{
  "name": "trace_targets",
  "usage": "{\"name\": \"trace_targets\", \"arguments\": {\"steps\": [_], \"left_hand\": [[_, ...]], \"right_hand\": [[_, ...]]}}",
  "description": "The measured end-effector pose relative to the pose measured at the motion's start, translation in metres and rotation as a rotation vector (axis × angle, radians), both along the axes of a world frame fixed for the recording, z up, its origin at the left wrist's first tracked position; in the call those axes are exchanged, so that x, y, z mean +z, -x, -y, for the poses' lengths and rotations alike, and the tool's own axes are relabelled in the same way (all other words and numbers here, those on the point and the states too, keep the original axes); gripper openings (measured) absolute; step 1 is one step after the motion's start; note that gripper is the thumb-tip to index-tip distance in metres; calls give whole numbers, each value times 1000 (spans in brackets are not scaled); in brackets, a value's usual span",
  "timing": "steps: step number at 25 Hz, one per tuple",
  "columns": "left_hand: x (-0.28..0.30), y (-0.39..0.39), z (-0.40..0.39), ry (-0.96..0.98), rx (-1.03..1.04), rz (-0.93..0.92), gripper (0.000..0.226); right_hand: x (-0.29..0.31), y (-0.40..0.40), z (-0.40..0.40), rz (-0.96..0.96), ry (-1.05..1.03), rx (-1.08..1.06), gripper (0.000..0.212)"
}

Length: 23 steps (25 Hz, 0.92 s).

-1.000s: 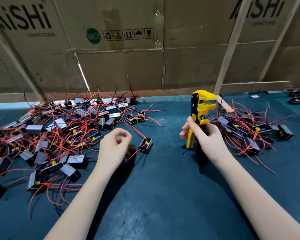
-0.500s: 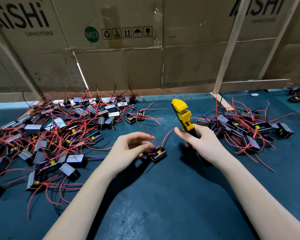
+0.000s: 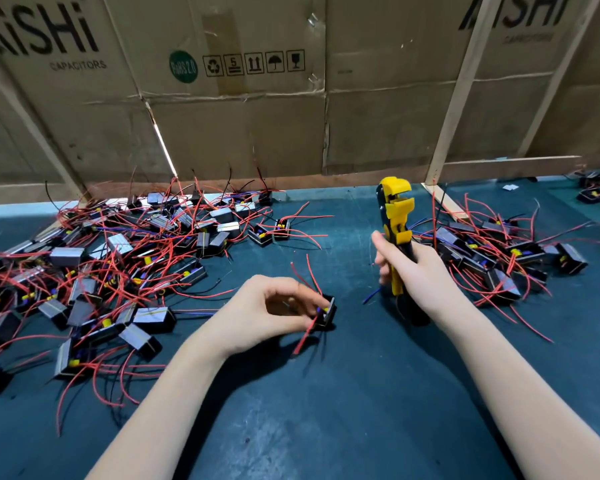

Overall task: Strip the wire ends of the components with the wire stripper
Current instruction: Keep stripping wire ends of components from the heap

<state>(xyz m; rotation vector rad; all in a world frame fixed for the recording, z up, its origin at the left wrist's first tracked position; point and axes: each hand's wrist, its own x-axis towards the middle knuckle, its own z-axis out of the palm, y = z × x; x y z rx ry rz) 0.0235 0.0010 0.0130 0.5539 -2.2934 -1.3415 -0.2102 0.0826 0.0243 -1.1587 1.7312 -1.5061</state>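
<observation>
A small black component (image 3: 327,312) with red wires sits on the dark teal table near the middle. My left hand (image 3: 271,311) pinches it between thumb and fingertips, and two of its red wires stick up behind the fingers. My right hand (image 3: 418,275) grips the handles of the yellow and black wire stripper (image 3: 395,216), which stands upright with its jaws up, right of the component and apart from it. A short blue wire end (image 3: 371,296) shows below the stripper.
A big pile of components with red wires (image 3: 118,258) covers the table's left side. A smaller pile (image 3: 499,251) lies right of the stripper. Cardboard boxes (image 3: 243,109) wall off the far edge. A wooden strip (image 3: 442,202) lies at the back right.
The wire stripper has swung from tilted left back to upright and moved right. My left hand has closed its pinch on the component, turned it on edge and drawn it slightly nearer to me.
</observation>
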Motion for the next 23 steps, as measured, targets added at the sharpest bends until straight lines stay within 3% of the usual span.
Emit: {"name": "trace_targets", "arguments": {"steps": [5, 7, 12, 14, 23], "left_hand": [[-9, 16, -11, 150, 76, -84, 6], [-11, 19, -13, 123, 128, -71, 3], [-11, 19, -7, 125, 353, -93, 11], [-11, 18, -5, 89, 402, -126, 11], [-10, 19, -12, 8, 306, -79, 17]], "right_hand": [[-3, 0, 1, -19, -84, 41, 73], [-3, 0, 0, -124, -76, -4, 78], [-7, 8, -3, -880, -134, -345, 55], [-9, 10, -2, -1048, -164, -431, 52], [-23, 11, 3, -1204, -189, -494, 53]]}}
